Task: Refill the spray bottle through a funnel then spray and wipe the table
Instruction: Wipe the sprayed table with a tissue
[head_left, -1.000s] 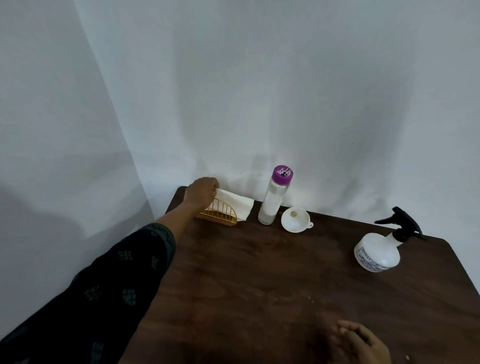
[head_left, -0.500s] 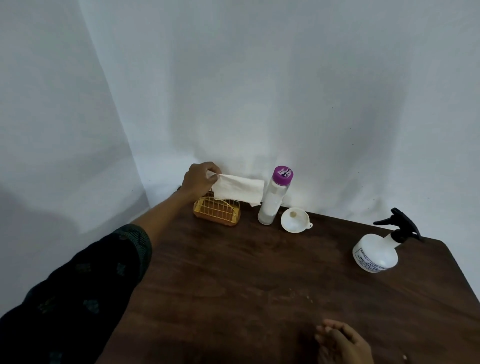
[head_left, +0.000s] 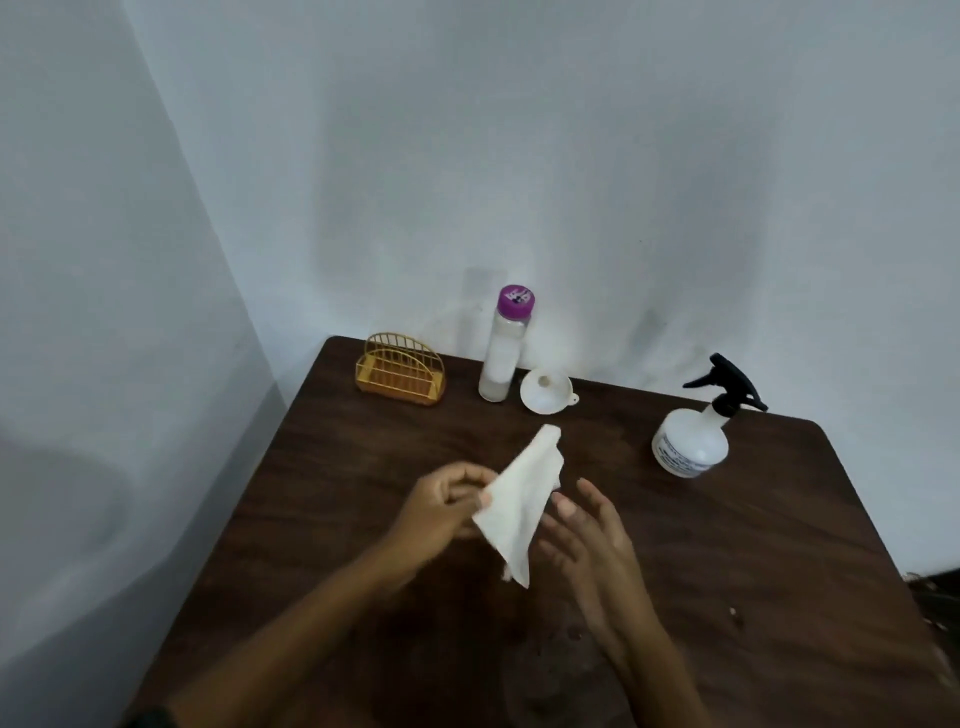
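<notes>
Above the middle of the dark wooden counter (head_left: 753, 545), the left hand (head_left: 447, 499) pinches a white paper napkin (head_left: 519, 499) by its left edge, thumb against curled fingers. The sheet hangs loose and crumpled, one corner pointing up and another down. Just right of it the right hand (head_left: 587, 540) is held open, palm turned towards the napkin, fingers straight and slightly spread, gripping nothing. Whether its thumb touches the paper cannot be told, as the picture is blurred there. Both forearms reach in from the near edge.

Along the far edge, close to the pale wall (head_left: 571, 156), three things stand in a row. A golden wire holder (head_left: 400, 371) is at the left corner. Next comes a tall clear bottle (head_left: 501, 358) with a purple cap, upright and closed, and just beside it on the right a small white funnel (head_left: 545, 397) with its wide mouth upward. Well apart from these, towards the far right, the spray bottle (head_left: 691, 441) stands on the counter, a round white body with a label and a black trigger head on top. A few small crumbs (head_left: 732, 612) lie near the right edge.
</notes>
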